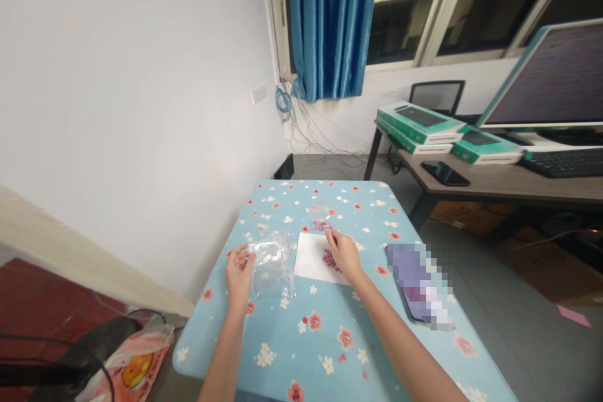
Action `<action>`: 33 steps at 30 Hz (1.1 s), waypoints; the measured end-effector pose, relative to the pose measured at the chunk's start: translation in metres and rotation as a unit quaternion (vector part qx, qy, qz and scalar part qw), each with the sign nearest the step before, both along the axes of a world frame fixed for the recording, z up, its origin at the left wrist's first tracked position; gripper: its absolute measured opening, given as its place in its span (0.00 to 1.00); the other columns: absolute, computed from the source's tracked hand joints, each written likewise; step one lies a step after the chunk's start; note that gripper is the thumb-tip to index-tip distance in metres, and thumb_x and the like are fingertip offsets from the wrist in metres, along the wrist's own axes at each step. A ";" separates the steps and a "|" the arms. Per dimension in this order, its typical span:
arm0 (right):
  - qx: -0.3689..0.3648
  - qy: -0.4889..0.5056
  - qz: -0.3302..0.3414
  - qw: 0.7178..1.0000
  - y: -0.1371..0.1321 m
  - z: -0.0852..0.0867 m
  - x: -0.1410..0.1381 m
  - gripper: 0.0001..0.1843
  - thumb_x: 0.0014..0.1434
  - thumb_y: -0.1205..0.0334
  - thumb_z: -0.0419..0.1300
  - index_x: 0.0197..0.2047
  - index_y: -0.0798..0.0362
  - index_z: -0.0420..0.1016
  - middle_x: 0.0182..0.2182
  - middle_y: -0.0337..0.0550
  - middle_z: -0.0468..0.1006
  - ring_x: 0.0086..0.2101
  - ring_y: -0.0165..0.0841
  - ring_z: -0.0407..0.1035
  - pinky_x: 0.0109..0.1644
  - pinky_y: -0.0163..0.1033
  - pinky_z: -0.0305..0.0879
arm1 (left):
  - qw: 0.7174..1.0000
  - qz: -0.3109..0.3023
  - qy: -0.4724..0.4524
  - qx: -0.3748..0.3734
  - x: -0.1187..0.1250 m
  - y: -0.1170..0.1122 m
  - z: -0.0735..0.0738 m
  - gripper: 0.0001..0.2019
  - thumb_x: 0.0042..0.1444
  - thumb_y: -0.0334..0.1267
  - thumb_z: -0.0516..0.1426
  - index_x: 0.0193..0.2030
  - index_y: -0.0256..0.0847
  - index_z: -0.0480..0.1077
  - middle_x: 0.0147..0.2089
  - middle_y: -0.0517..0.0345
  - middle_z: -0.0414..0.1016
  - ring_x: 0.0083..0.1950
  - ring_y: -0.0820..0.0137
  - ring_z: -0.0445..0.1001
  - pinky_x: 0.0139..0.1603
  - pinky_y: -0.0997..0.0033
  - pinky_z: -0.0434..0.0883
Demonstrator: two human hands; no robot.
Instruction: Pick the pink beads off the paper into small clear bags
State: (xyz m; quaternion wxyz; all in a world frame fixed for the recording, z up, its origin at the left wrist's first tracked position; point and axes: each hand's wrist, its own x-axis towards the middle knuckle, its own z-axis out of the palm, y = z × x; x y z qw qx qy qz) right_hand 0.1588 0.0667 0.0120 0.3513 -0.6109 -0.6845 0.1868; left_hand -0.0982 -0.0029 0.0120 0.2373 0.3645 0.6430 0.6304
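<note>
My left hand pinches the edge of a clear plastic bag that stands crumpled on the floral blue tablecloth. My right hand rests on a white sheet of paper, fingers pinched over a small heap of pink beads; I cannot make out whether a bead is between them. A second small clear bag with pink beads lies just beyond the paper.
A blurred-out phone-like object lies at the table's right. A desk to the right carries green boxes, a monitor and a keyboard. White wall at left, blue curtain ahead, bags on the floor lower left.
</note>
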 end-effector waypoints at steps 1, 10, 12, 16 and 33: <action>-0.008 -0.067 0.012 0.998 0.003 -0.002 0.000 0.20 0.64 0.54 0.45 0.25 0.52 0.68 0.22 0.43 0.74 0.26 0.33 0.67 0.29 0.35 0.50 | 1.000 0.004 0.012 -0.002 0.000 -0.001 -0.005 0.19 0.42 0.44 0.59 0.41 0.37 0.69 0.30 0.60 0.69 0.26 0.75 0.69 0.28 0.75 0.67; 0.009 -0.241 0.050 0.969 0.005 -0.012 -0.005 0.18 0.65 0.59 0.45 0.33 0.53 0.72 0.33 0.49 0.78 0.33 0.35 0.72 0.33 0.35 0.54 | 0.995 -0.001 0.099 -0.027 0.000 -0.002 -0.020 0.16 0.46 0.42 0.58 0.42 0.39 0.70 0.39 0.51 0.74 0.37 0.66 0.74 0.38 0.65 0.71; 0.013 -0.248 0.047 0.967 0.005 -0.013 -0.005 0.18 0.65 0.59 0.45 0.32 0.53 0.73 0.32 0.49 0.78 0.33 0.35 0.71 0.33 0.35 0.53 | 0.994 0.000 0.102 -0.028 -0.001 -0.002 -0.018 0.15 0.46 0.42 0.58 0.41 0.39 0.70 0.39 0.51 0.74 0.37 0.65 0.74 0.39 0.65 0.71; 0.026 -0.264 0.043 0.963 0.004 -0.014 -0.004 0.18 0.65 0.60 0.45 0.32 0.53 0.73 0.32 0.48 0.77 0.33 0.35 0.71 0.33 0.36 0.53 | 0.994 -0.002 0.111 -0.023 -0.001 -0.001 -0.015 0.15 0.46 0.42 0.58 0.41 0.40 0.70 0.40 0.51 0.75 0.37 0.65 0.74 0.39 0.64 0.71; 0.063 -0.084 0.007 0.994 -0.004 -0.002 0.005 0.18 0.62 0.54 0.47 0.27 0.52 0.69 0.26 0.43 0.74 0.28 0.32 0.65 0.33 0.35 0.53 | 0.972 0.001 0.233 -0.003 0.006 0.016 0.000 0.11 0.51 0.39 0.55 0.42 0.41 0.69 0.44 0.52 0.73 0.40 0.65 0.72 0.45 0.62 0.69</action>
